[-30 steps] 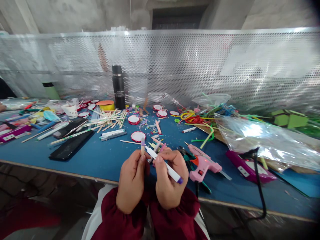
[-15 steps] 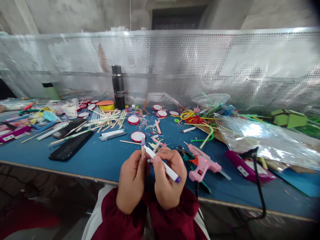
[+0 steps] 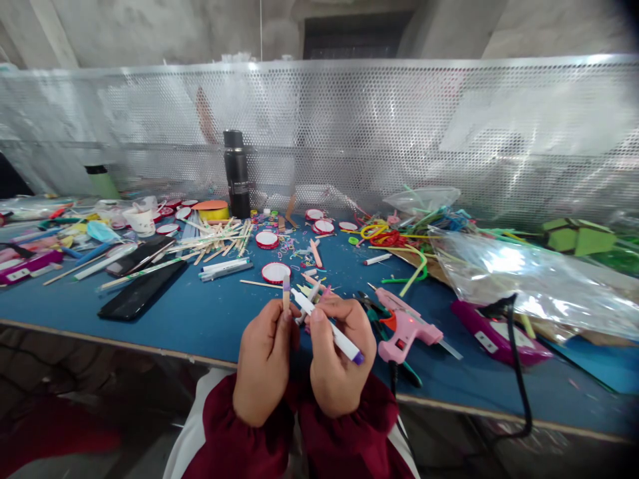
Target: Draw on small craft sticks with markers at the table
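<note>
Pinched upright in my left hand (image 3: 264, 356) is a wooden craft stick (image 3: 286, 296), its upper part coloured purple. My right hand (image 3: 342, 356) is closed around a white marker (image 3: 344, 341) with a purple end, its writing end pointing up and left near the stick. A small gap shows between the marker's tip and the stick. Just past my hands lies a round white disc with a red rim (image 3: 276, 272). The pink glue gun (image 3: 407, 326) rests on the table to the right of my right hand.
On the blue table (image 3: 200, 336) lie craft sticks (image 3: 224, 239), markers (image 3: 225, 269) and two phones (image 3: 142, 293) to the left. A black bottle (image 3: 236, 174) stands at the back. Plastic bags (image 3: 529, 279) and a purple box with a black cable (image 3: 499, 332) occupy the right.
The marker in my right hand has shifted slightly right and down, away from the stick. My left hand and the stick have barely moved.
</note>
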`<state>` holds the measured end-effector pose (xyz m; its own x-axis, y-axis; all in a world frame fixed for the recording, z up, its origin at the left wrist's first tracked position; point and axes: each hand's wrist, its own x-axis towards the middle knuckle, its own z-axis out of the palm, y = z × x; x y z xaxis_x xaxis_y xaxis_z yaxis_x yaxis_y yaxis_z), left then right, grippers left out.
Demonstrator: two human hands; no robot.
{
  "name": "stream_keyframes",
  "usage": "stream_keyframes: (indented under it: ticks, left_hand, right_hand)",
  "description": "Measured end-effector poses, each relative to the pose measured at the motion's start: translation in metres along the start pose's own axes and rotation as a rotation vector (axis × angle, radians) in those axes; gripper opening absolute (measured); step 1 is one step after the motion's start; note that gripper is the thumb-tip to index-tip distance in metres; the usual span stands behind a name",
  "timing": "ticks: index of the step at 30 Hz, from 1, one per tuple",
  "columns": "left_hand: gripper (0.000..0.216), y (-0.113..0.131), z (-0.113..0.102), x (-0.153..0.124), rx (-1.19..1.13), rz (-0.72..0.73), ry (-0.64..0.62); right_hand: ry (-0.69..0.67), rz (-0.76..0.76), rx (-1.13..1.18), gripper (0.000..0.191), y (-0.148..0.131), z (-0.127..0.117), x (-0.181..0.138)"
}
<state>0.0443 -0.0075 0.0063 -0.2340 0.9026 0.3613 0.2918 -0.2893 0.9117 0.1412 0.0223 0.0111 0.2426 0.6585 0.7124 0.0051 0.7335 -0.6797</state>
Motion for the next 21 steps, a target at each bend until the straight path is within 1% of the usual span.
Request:
stream_keyframes:
  ticks: [2,8,15,21]
  left_hand:
    - [0.036,0.0004,0.0001,0.0002,0.002,0.004,-0.003]
    - [0.036,-0.0006,0.001,-0.0006,-0.007,-0.003,0.006]
    - [0.037,-0.0008,0.0004,0.0,0.02,-0.004,0.01]
    - [0.035,-0.0016,0.0011,-0.001,0.007,-0.002,0.012]
  right_hand:
    - [0.012,-0.005,0.002,0.009,0.0005,-0.0006,-0.0004]
    - [-0.045,-0.026,0.011,0.006,-0.0018,-0.0003,0.0005]
    - [0.02,-0.004,-0.002,0.007,-0.0005,-0.0002,-0.0002]
    - [-0.034,-0.03,-0.014,0.006,-0.003,0.0001,0.0002]
